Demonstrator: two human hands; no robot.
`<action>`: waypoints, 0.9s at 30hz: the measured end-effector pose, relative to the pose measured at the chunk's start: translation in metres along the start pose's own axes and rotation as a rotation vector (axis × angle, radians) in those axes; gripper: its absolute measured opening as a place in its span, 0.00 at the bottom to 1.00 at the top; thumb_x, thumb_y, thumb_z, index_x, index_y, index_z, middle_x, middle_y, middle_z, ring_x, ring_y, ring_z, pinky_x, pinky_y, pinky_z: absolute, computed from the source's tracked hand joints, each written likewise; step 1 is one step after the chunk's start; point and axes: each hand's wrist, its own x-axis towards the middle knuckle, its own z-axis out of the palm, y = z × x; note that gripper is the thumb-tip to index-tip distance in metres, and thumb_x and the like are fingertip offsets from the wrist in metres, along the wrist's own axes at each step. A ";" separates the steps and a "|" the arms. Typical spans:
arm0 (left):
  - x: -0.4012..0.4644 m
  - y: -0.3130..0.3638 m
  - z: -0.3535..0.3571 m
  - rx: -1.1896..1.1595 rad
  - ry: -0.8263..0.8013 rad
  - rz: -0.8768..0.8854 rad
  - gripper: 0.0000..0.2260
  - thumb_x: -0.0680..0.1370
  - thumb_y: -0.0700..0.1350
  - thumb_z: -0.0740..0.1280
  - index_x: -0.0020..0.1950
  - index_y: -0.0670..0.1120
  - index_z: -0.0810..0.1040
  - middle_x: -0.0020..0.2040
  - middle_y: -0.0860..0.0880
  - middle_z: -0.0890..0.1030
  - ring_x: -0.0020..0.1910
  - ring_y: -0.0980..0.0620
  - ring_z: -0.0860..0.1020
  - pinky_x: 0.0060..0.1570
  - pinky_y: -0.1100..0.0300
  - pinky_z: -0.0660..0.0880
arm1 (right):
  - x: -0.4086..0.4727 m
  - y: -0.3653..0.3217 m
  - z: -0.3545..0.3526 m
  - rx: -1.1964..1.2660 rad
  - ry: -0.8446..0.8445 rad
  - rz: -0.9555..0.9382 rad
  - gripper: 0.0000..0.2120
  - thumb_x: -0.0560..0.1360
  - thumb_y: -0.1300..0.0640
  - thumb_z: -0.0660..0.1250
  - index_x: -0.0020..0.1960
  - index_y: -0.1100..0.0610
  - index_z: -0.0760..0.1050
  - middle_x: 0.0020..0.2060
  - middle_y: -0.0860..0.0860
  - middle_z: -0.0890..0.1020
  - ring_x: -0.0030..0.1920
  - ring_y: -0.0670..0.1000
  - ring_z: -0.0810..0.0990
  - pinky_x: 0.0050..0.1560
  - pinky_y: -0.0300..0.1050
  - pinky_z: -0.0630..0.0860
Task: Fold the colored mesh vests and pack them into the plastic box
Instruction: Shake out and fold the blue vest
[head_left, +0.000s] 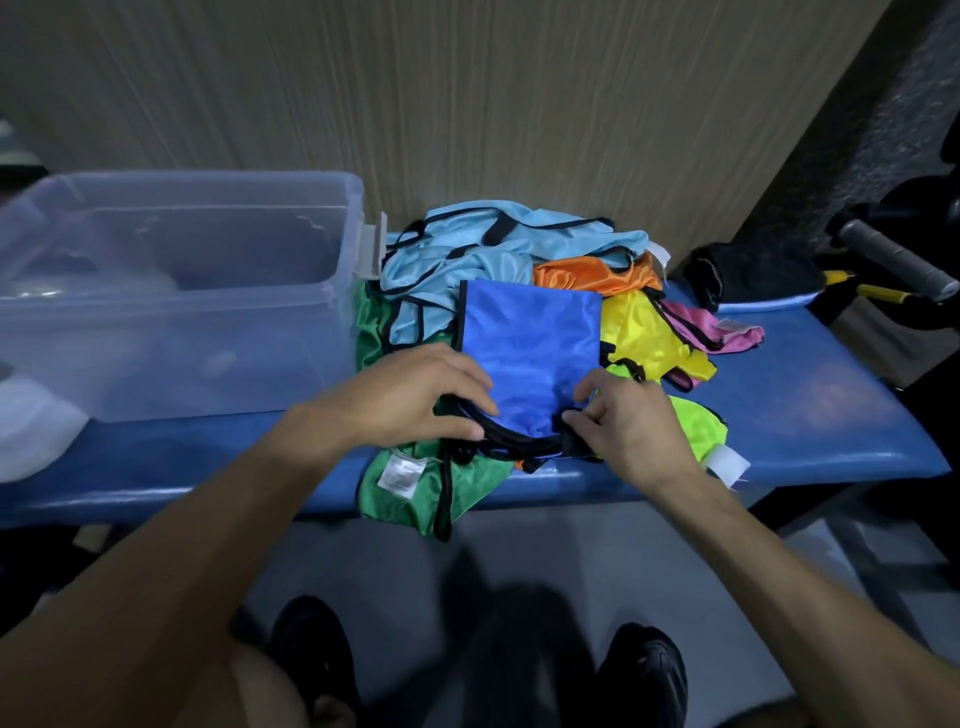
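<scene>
A royal blue mesh vest (530, 343) with black trim lies flat on top of a pile of vests on the blue bench (810, 415). My left hand (415, 400) grips its near left black edge, fingers curled over the trim. My right hand (618, 421) pinches the near right corner of the same vest. Around it lie light blue vests (467, 254), an orange one (592, 275), a yellow one (644, 332), a pink one (717, 327), a neon green one (696, 431) and a dark green one (410, 483) hanging over the bench front. The clear plastic box (171, 291) stands open to the left.
A wooden wall panel rises behind the bench. Dark cloth (753, 280) and a racket handle with grey grip (893, 260) lie at the bench's right end. A white object (31, 431) sits by the box at far left. My shoes (639, 675) stand on the grey floor below.
</scene>
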 end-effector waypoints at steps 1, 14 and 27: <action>0.000 0.001 0.001 0.029 0.013 -0.006 0.16 0.75 0.64 0.68 0.60 0.61 0.84 0.63 0.61 0.80 0.63 0.59 0.73 0.61 0.57 0.73 | -0.003 0.000 0.000 -0.050 0.022 -0.068 0.07 0.78 0.50 0.70 0.49 0.53 0.76 0.30 0.49 0.83 0.39 0.57 0.82 0.40 0.50 0.76; -0.034 0.030 0.009 0.105 0.249 -0.037 0.13 0.74 0.64 0.71 0.49 0.57 0.77 0.48 0.60 0.74 0.49 0.57 0.73 0.46 0.55 0.74 | -0.021 -0.013 0.002 -0.521 0.122 -0.536 0.29 0.68 0.34 0.74 0.62 0.51 0.79 0.38 0.48 0.81 0.43 0.55 0.76 0.44 0.50 0.65; -0.052 0.027 0.025 0.177 0.202 -0.089 0.12 0.76 0.62 0.66 0.46 0.55 0.79 0.52 0.58 0.72 0.50 0.54 0.70 0.45 0.56 0.71 | -0.016 -0.010 0.004 -0.536 0.081 -0.564 0.25 0.66 0.49 0.76 0.61 0.54 0.80 0.35 0.50 0.80 0.42 0.57 0.76 0.44 0.51 0.59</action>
